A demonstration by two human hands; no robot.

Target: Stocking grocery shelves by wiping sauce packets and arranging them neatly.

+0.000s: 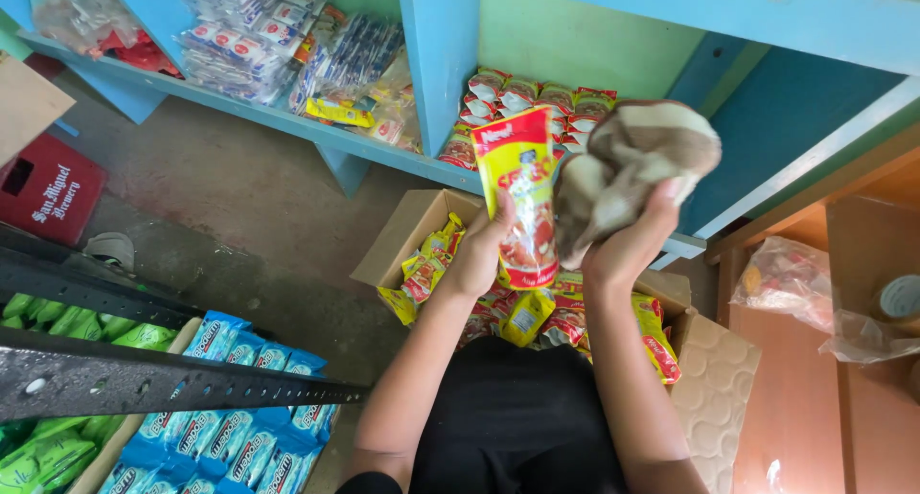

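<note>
Yellow and red foil makes up the tall sauce pouch (520,195) that the person's left hand (482,252) has clasped from the side, fingers closed round its lower half so it stands upright above the open brown cardboard box (402,237). Just beside the pouch, the right hand (628,243) is closed on a crumpled beige and brown cloth (632,165), bunched up and touching the pouch's edge. Inside the box, under both forearms, lie more yellow and red pouches (537,314) in a loose heap. Behind the box runs a light blue wooden shelf (441,63), with a row of small red sachets (532,106) on its low board. Left of the box, across bare concrete floor, sits a carton of blue snack packets (240,427), partly crossed by a black perforated metal bar (144,384)
</note>
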